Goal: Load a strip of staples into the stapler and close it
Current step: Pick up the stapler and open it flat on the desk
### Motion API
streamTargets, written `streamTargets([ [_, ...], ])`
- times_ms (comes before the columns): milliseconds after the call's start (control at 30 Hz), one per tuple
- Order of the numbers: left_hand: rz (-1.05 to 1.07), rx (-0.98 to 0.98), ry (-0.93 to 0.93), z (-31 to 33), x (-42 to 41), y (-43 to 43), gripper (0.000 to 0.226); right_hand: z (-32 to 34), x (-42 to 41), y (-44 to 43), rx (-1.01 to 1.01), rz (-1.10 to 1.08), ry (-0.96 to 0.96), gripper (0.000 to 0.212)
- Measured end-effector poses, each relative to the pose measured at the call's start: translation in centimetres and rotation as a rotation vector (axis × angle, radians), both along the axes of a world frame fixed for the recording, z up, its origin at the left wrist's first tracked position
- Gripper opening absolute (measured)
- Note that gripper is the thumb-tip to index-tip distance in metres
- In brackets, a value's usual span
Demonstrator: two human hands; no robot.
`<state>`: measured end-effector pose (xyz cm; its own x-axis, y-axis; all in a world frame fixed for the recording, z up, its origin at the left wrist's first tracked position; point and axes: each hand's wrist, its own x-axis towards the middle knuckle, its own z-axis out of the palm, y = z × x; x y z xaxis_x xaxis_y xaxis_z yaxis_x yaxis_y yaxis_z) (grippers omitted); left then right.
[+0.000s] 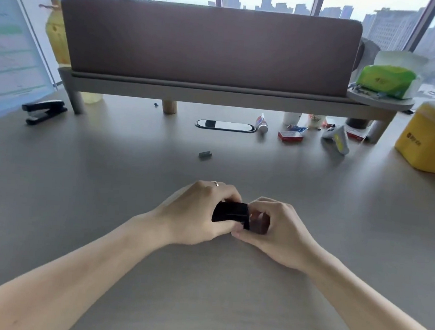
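Note:
A small black stapler [230,212] sits between both hands near the middle of the desk. My left hand [198,213] wraps around its left end, a ring on one finger. My right hand [271,231] pinches its right end with thumb and fingers. Most of the stapler is hidden by the fingers, so I cannot tell whether it is open or closed. A short grey strip of staples [205,155] lies alone on the desk farther back.
A second, larger black stapler [43,111] lies at the back left. A grey desk shelf with a padded screen [209,47] spans the back. A red box [290,136], a glue tube [261,124], a white controller [336,137] and a yellow bag [434,138] sit back right.

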<state>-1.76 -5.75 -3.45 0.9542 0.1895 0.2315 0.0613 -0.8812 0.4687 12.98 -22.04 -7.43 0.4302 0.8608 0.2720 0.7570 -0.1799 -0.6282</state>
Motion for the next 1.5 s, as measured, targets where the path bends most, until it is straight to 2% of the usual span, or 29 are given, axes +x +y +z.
streamTargets([
  [200, 0.055, -0.018, -0.104, -0.2, 1.0, -0.8, 0.021, 0.1, 0.2, -0.1, 0.002, -0.005, 0.064, 0.020],
  [433, 0.185, -0.325, -0.316, 2.3, -3.6, 2.2, 0.016, -0.1, 0.2, 0.0, -0.001, -0.016, 0.057, 0.019],
  [567, 0.261, -0.345, -0.353, 2.0, -7.2, 4.6, 0.022, -0.1, 0.3, 0.0, -0.003, -0.018, 0.060, 0.018],
  [700, 0.274, -0.410, -0.217, 1.3, -9.9, 6.9, 0.039, -0.1, 0.3, 0.0, -0.008, -0.010, 0.060, 0.018],
  [767, 0.267, -0.423, -0.107, 0.9, -10.6, 7.7, 0.034, -0.1, 0.3, 0.1, -0.004, -0.012, 0.052, 0.018],
  [833, 0.292, -0.333, -0.008, 0.7, -10.6, 8.2, 0.025, -0.1, 0.3, 0.1, -0.005, -0.012, 0.046, 0.018],
  [933, 0.288, -0.069, 0.080, 1.3, -9.6, 7.8, 0.020, -0.2, 0.3, 0.1, -0.010, -0.014, 0.045, 0.019],
  [1067, 0.225, 0.040, 0.115, 1.3, -8.2, 6.7, 0.018, -0.2, 0.3, 0.1, -0.002, -0.016, 0.047, 0.017],
  [1300, 0.248, -0.132, 0.053, -1.4, -8.5, 6.8, 0.022, -0.2, 0.3, 0.0, -0.007, -0.024, 0.053, 0.018],
  [1433, 0.261, -0.119, 0.046, -1.5, -8.5, 6.9, 0.023, -0.2, 0.4, 0.1, -0.012, -0.016, 0.030, 0.022],
  [1500, 0.264, -0.093, 0.094, -0.9, -8.3, 7.0, 0.030, -0.1, 0.4, -0.2, -0.033, 0.011, 0.025, 0.035],
])
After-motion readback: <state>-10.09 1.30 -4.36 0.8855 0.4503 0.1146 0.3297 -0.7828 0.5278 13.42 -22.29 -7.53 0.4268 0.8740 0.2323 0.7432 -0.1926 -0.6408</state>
